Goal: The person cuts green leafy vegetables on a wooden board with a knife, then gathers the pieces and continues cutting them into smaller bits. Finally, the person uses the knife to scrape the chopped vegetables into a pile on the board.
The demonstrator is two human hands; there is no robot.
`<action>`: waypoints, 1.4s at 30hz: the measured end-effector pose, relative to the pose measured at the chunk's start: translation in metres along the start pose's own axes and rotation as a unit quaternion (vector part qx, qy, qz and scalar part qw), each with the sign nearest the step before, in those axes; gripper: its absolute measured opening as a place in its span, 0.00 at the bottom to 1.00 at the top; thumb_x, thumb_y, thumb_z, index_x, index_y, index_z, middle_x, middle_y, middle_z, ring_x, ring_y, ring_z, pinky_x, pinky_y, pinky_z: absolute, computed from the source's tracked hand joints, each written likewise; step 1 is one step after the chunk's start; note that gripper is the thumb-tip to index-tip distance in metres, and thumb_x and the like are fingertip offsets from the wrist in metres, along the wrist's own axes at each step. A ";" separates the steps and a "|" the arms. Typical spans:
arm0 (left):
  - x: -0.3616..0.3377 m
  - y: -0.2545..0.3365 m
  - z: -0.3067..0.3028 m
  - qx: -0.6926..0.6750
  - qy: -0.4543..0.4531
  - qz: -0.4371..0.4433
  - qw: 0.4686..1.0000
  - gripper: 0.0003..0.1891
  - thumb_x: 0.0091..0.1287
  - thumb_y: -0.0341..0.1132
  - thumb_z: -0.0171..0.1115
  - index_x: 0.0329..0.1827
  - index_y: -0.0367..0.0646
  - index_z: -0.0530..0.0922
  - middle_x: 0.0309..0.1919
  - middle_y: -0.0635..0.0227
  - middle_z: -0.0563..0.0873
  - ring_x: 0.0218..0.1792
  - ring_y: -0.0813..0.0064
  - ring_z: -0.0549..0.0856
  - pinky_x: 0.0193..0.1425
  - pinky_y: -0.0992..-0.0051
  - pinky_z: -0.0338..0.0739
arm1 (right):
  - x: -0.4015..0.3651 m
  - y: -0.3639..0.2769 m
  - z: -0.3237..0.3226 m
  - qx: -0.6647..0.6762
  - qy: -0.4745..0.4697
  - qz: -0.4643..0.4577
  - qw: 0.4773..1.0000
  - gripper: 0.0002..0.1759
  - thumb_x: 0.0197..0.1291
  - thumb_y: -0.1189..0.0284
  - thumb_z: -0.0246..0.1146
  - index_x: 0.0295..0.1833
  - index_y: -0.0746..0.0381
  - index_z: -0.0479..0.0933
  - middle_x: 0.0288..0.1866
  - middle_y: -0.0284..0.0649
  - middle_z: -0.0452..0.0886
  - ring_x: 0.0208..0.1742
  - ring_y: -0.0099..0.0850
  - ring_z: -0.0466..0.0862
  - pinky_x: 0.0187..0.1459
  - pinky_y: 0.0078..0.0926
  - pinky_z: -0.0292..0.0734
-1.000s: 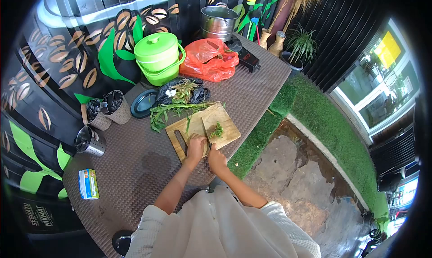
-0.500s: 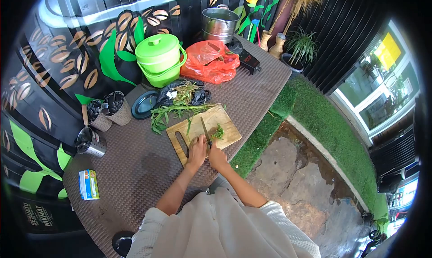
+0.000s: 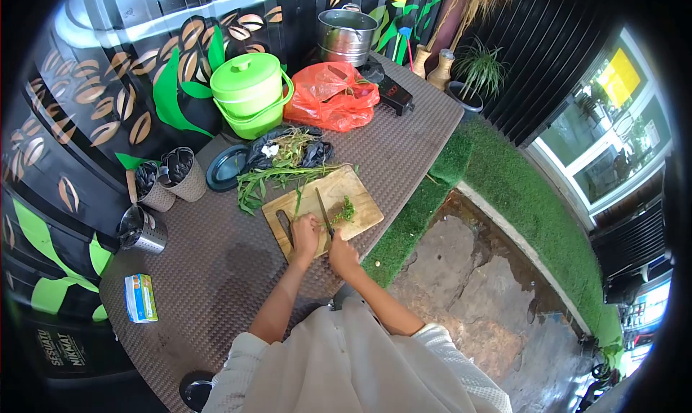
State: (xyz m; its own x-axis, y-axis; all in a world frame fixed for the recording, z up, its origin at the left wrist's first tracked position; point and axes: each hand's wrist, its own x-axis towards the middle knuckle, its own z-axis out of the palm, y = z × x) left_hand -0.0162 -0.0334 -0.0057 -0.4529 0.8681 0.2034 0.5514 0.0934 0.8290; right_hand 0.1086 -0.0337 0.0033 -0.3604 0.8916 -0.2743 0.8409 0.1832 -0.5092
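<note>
A wooden cutting board (image 3: pixel 358 222) lies on the woven-pattern table. My right hand (image 3: pixel 343 254) grips a knife (image 3: pixel 324 205) by its handle, with the blade pointing away from me over the board. To its left, my left hand (image 3: pixel 305 237) is closed on the board, apart from the blade. A green stem (image 3: pixel 298 198) sticks out beyond its fingers; the gripped part is hidden. Right of the blade sits a small heap of chopped greens (image 3: pixel 345 210). Long leafy stalks (image 3: pixel 254 189) lie along the board's far left side.
Behind the board are a black plastic bag (image 3: pixel 316 152) with plant scraps, a dark plate (image 3: pixel 228 168), a lime-green bucket (image 3: pixel 249 96), a red plastic bag (image 3: pixel 331 99) and a steel pot (image 3: pixel 347 37). Utensil holders (image 3: pixel 184 176) and a small packet (image 3: pixel 140 298) stand at left.
My left hand has shifted left, away from the knife, and a gap shows between the two hands. The knife is still in my right hand. The view has moved slightly.
</note>
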 end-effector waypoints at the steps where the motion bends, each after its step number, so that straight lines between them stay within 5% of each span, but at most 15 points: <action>1: -0.003 -0.001 0.001 0.001 -0.003 -0.001 1.000 0.07 0.48 0.16 0.65 0.29 0.33 0.79 0.26 0.56 0.83 0.29 0.62 0.83 0.34 0.66 0.76 | 0.003 0.000 -0.004 0.001 -0.002 0.002 1.000 0.22 0.65 0.67 0.48 0.59 0.68 0.57 0.38 0.64 0.80 0.43 0.59 0.81 0.44 0.54 0.76; 4: -0.006 0.001 -0.003 0.022 -0.015 0.029 0.999 0.06 0.49 0.18 0.66 0.30 0.33 0.81 0.26 0.56 0.82 0.33 0.61 0.83 0.37 0.68 0.76 | 0.006 -0.004 -0.017 0.031 -0.015 -0.013 0.999 0.19 0.64 0.69 0.47 0.57 0.67 0.58 0.40 0.65 0.80 0.44 0.59 0.81 0.45 0.54 0.76; 6: -0.012 0.005 -0.002 0.104 0.002 0.098 0.990 0.03 0.53 0.23 0.63 0.29 0.37 0.82 0.30 0.59 0.82 0.38 0.58 0.80 0.49 0.63 0.70 | -0.003 -0.004 -0.006 0.015 -0.015 -0.006 1.000 0.20 0.64 0.69 0.48 0.58 0.67 0.58 0.39 0.64 0.80 0.44 0.58 0.82 0.44 0.54 0.76; 12: -0.021 0.013 -0.010 0.126 -0.010 0.164 0.978 0.04 0.54 0.25 0.61 0.30 0.36 0.82 0.32 0.58 0.82 0.42 0.58 0.78 0.50 0.63 0.69 | 0.010 0.003 -0.009 -0.007 -0.015 -0.036 0.999 0.21 0.63 0.70 0.49 0.58 0.68 0.57 0.40 0.63 0.80 0.44 0.56 0.82 0.42 0.52 0.78; 19: -0.006 -0.011 0.000 0.087 -0.023 0.089 0.992 0.04 0.52 0.24 0.63 0.30 0.35 0.83 0.29 0.55 0.83 0.38 0.57 0.81 0.48 0.64 0.73 | -0.003 -0.005 -0.001 -0.027 -0.016 -0.006 0.999 0.21 0.63 0.71 0.50 0.57 0.69 0.58 0.39 0.63 0.80 0.43 0.55 0.83 0.42 0.50 0.78; 21: 0.000 -0.019 0.006 -0.063 -0.039 -0.013 0.997 0.06 0.50 0.20 0.62 0.30 0.35 0.83 0.26 0.55 0.84 0.32 0.57 0.84 0.40 0.66 0.77 | 0.001 -0.004 -0.005 -0.030 -0.014 -0.011 0.999 0.21 0.62 0.71 0.50 0.57 0.69 0.58 0.40 0.63 0.80 0.43 0.55 0.83 0.42 0.50 0.78; 24: 0.000 -0.020 0.008 -0.026 -0.018 0.023 0.999 0.07 0.50 0.17 0.59 0.30 0.36 0.83 0.24 0.55 0.84 0.27 0.59 0.85 0.32 0.69 0.79 | 0.007 -0.001 -0.009 -0.033 -0.009 -0.057 0.998 0.22 0.61 0.72 0.51 0.58 0.69 0.57 0.40 0.63 0.80 0.42 0.55 0.83 0.42 0.50 0.78; 28: -0.004 -0.014 0.008 0.004 -0.037 0.004 0.999 0.06 0.52 0.19 0.61 0.30 0.37 0.83 0.26 0.57 0.84 0.33 0.59 0.84 0.39 0.65 0.76 | -0.012 0.004 0.000 -0.045 -0.003 -0.016 0.999 0.20 0.62 0.72 0.50 0.57 0.69 0.58 0.36 0.61 0.81 0.39 0.56 0.83 0.40 0.52 0.78; 33: -0.011 -0.004 0.010 0.126 0.017 0.103 0.987 0.03 0.53 0.25 0.66 0.30 0.42 0.83 0.28 0.64 0.84 0.35 0.64 0.82 0.41 0.66 0.71 | 0.002 0.012 -0.009 -0.012 0.009 0.005 1.000 0.19 0.63 0.71 0.48 0.55 0.69 0.58 0.36 0.62 0.81 0.39 0.58 0.83 0.40 0.52 0.78; 42: -0.015 -0.002 0.020 0.018 0.021 0.045 0.999 0.03 0.54 0.29 0.66 0.31 0.43 0.83 0.30 0.65 0.83 0.42 0.61 0.78 0.49 0.64 0.67 | 0.003 0.011 -0.014 -0.061 -0.008 -0.027 0.998 0.20 0.64 0.69 0.47 0.58 0.68 0.57 0.37 0.62 0.81 0.39 0.57 0.83 0.40 0.53 0.78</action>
State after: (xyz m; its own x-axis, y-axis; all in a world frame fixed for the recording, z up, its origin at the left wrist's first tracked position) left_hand 0.0034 -0.0371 -0.0212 -0.4295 0.8522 0.2990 0.6151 0.0337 0.7877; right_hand 0.1228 -0.0236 0.0080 -0.4114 0.8728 -0.2627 0.8630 0.2803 -0.4203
